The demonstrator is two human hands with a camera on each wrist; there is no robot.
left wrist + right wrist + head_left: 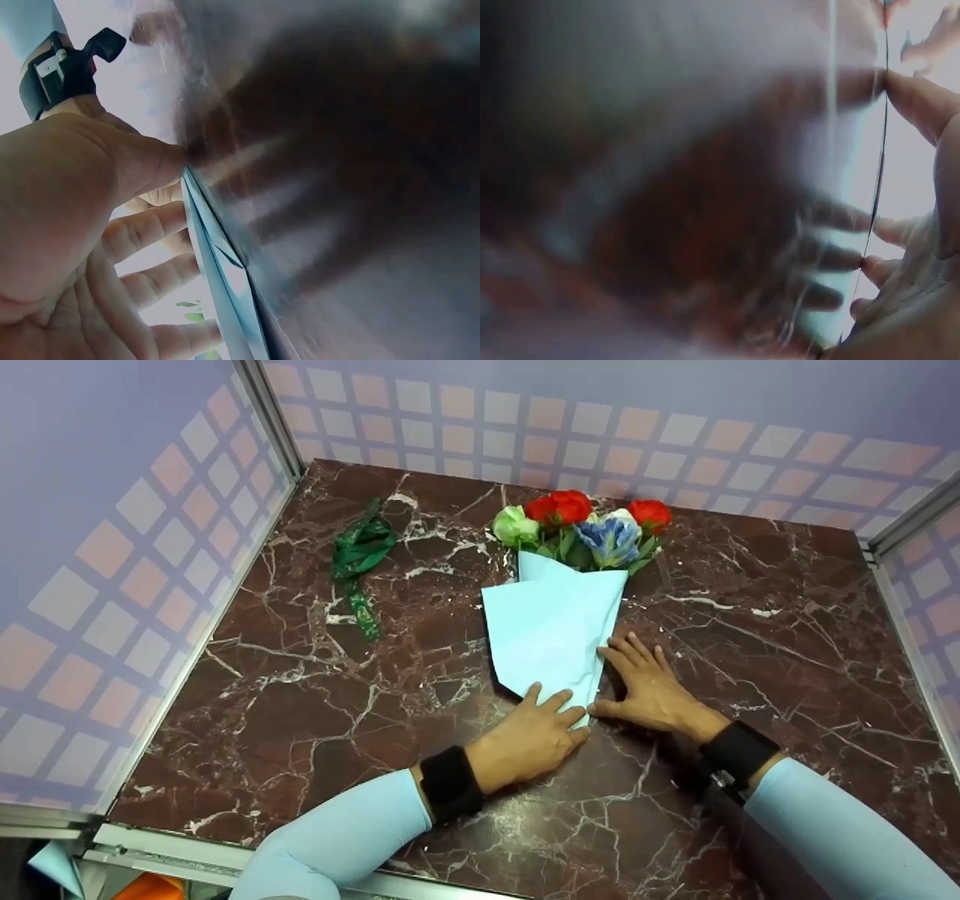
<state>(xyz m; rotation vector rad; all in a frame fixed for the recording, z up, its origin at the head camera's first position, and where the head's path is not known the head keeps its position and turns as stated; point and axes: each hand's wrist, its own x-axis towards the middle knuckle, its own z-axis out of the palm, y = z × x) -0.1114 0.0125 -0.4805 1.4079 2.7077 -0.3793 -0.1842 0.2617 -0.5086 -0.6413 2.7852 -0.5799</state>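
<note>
A bouquet wrapped in light blue paper (551, 622) lies on the marbled tabletop. Red flowers (559, 508), a blue flower (609, 542) and a pale green one (514, 526) show above the wrap. My left hand (529, 739) rests with spread fingers on the wrap's narrow lower end. Along the wrap's right edge, my right hand (652, 690) touches the paper with extended fingertips and thumb. The left wrist view shows layered paper edges (221, 277) beside the left fingers (139, 231). In the right wrist view the right fingers (892, 231) meet the surface; the rest is blurred.
A bundled green ribbon (364, 551) lies on the table (300, 697) to the left of the bouquet. Checkered panels (525, 427) in metal frames enclose the back and sides. Something orange (150, 887) shows below the front left edge.
</note>
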